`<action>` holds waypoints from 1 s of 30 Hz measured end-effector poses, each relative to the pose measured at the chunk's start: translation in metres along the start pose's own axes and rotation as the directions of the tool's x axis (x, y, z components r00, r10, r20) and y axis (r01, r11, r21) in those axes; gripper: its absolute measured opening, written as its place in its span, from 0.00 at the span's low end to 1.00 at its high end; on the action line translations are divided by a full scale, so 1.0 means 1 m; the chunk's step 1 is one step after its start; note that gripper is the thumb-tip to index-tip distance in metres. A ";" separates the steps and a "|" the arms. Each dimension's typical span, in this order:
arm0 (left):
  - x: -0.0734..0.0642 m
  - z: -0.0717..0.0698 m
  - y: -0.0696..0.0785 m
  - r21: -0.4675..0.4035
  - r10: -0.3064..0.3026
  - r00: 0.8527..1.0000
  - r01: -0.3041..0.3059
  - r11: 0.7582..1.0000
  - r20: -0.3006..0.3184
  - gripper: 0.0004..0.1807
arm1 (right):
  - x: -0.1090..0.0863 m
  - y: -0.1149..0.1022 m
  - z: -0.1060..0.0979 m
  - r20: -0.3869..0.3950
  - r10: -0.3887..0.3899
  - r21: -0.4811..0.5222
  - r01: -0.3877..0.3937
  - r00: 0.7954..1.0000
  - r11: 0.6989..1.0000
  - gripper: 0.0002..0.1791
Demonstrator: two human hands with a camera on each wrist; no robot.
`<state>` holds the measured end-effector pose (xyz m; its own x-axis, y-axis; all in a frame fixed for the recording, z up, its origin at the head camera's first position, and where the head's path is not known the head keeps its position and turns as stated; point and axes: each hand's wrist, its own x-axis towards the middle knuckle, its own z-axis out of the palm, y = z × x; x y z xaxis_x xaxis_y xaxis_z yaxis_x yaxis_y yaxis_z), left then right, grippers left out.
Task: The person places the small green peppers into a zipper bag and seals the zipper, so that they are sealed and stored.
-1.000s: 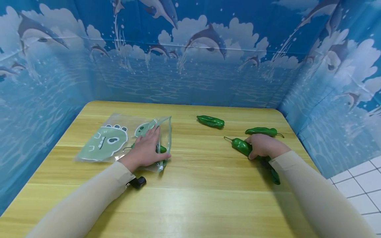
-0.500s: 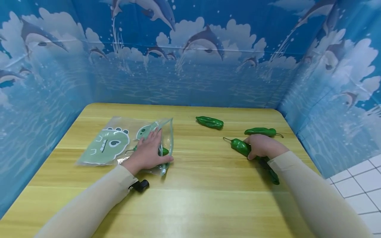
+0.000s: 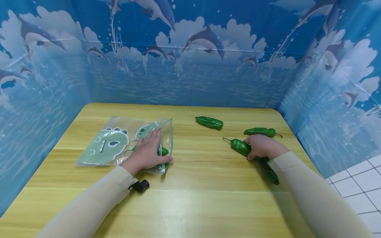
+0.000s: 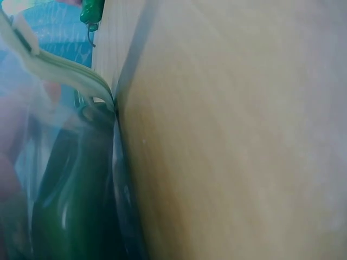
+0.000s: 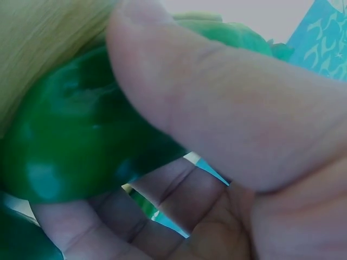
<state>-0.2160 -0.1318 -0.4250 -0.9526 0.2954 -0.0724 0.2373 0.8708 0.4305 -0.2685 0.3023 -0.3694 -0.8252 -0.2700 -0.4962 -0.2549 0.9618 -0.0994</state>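
Observation:
My left hand (image 3: 147, 152) lies on a clear zip bag (image 3: 114, 145) with its fingers spread straight and its thumb at the bag's mouth. Inside the bag is a green pepper (image 3: 163, 151), partly under the hand; the left wrist view shows this pepper (image 4: 81, 200) through the plastic. At the right, my right hand (image 3: 263, 145) grips another green pepper (image 3: 239, 146), its stem pointing away to the left. Thumb and curled fingers sit on opposite sides of that pepper (image 5: 81, 130) in the right wrist view.
Behind the right hand lies one green pepper (image 3: 260, 132), and a further pepper (image 3: 209, 122) rests near the back middle. More green pepper (image 3: 274, 177) shows below the right wrist. A dolphin-print curtain (image 3: 190, 76) surrounds the back and sides of the wooden table (image 3: 190, 205).
Between one second and half a second ago, the head view shifted slightly and the left hand with the bag appears a little lower. The right hand keeps its hold on the pepper.

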 end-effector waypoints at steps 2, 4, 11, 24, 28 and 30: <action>-0.001 0.000 0.000 -0.002 0.001 1.000 -0.001 1.000 -0.003 0.71 | 0.000 0.001 0.000 0.001 -0.010 0.001 0.010 1.000 1.000 0.41; -0.001 0.000 0.000 -0.005 0.003 1.000 -0.003 1.000 -0.009 0.71 | 0.000 0.002 0.001 0.002 -0.018 0.004 0.018 1.000 1.000 0.41; -0.002 0.002 0.000 -0.013 0.002 1.000 -0.002 1.000 -0.006 0.70 | 0.003 0.009 0.006 0.003 -0.064 0.035 0.064 0.998 0.997 0.42; 0.000 0.001 0.002 -0.007 0.005 1.000 -0.005 1.000 -0.001 0.71 | 0.000 -0.019 0.005 -0.096 -0.172 0.151 0.185 0.980 0.971 0.43; 0.000 0.002 0.001 -0.012 0.004 1.000 -0.004 1.000 0.000 0.71 | 0.003 -0.039 0.004 -0.121 -0.213 0.172 0.231 0.970 0.957 0.42; 0.000 0.002 0.000 -0.013 0.005 1.000 -0.005 1.000 -0.002 0.71 | 0.006 -0.049 0.005 -0.138 -0.238 0.171 0.259 0.962 0.951 0.41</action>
<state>-0.2155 -0.1305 -0.4268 -0.9517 0.2994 -0.0684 0.2400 0.8642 0.4423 -0.2582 0.2542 -0.3714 -0.8022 -0.4943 -0.3348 -0.3703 0.8518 -0.3704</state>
